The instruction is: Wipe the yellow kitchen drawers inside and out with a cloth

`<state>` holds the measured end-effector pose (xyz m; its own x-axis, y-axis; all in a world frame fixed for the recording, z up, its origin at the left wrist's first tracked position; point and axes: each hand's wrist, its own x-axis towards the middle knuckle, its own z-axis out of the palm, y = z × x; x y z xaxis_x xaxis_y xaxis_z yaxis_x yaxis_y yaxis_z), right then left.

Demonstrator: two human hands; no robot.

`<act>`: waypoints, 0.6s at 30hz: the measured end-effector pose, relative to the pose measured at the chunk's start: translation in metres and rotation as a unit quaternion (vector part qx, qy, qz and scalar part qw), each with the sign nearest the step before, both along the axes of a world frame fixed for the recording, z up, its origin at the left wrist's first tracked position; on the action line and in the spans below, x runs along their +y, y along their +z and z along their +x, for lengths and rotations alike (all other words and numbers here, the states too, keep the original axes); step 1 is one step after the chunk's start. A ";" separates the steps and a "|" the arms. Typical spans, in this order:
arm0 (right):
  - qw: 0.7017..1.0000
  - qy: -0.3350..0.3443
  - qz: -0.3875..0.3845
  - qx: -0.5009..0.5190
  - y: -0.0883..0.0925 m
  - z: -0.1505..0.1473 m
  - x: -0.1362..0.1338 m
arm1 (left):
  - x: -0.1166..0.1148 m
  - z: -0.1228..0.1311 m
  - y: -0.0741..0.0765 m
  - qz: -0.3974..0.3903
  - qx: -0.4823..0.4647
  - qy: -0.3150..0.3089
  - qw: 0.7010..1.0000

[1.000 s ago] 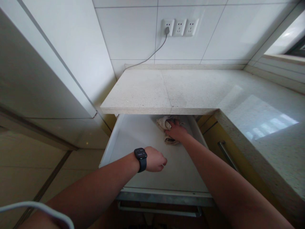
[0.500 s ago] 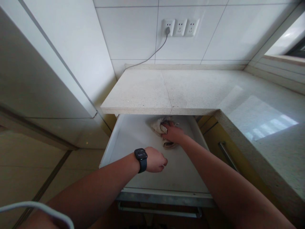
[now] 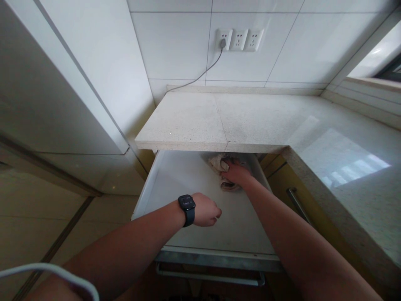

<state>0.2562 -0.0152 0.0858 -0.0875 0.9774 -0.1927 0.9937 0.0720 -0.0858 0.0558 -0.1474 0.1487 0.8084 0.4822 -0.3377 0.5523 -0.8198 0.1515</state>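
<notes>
A crumpled, dirty beige rag [image 3: 216, 163] lies on the floor of a pulled-out white drawer [image 3: 184, 175], near its back right corner. My right hand [image 3: 237, 172] grips the rag and presses it against the drawer bottom; part of the rag is hidden under the fingers. Over the front half of the drawer hovers my left hand [image 3: 206, 210], its fingers curled in. Whether anything sits inside those curled fingers is hidden. A black smartwatch [image 3: 187, 203] is on the left wrist.
Above the drawer's back a speckled stone countertop [image 3: 184, 121] overhangs and turns toward me on the right. A cabinet handle [image 3: 297, 203] is at the right. On the tiled wall are sockets [image 3: 239, 40], one with a grey cable [image 3: 200, 76]. A white cable [image 3: 59, 271] crosses the lower left.
My right hand has slid the rag a little to the right across the drawer bottom. The left hand has stayed nearly in place. The view has shifted slightly.
</notes>
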 end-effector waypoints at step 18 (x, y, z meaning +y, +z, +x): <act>0.973 0.103 -0.082 0.192 0.005 -0.065 -0.033 | 0.031 -0.018 -0.006 0.161 -0.145 0.251 0.943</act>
<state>0.1912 -0.0481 0.0912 -0.3737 0.8906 -0.2590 0.8523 0.2196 -0.4747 0.0379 -0.1161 0.1427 0.4867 0.8687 0.0919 0.8567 -0.4952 0.1445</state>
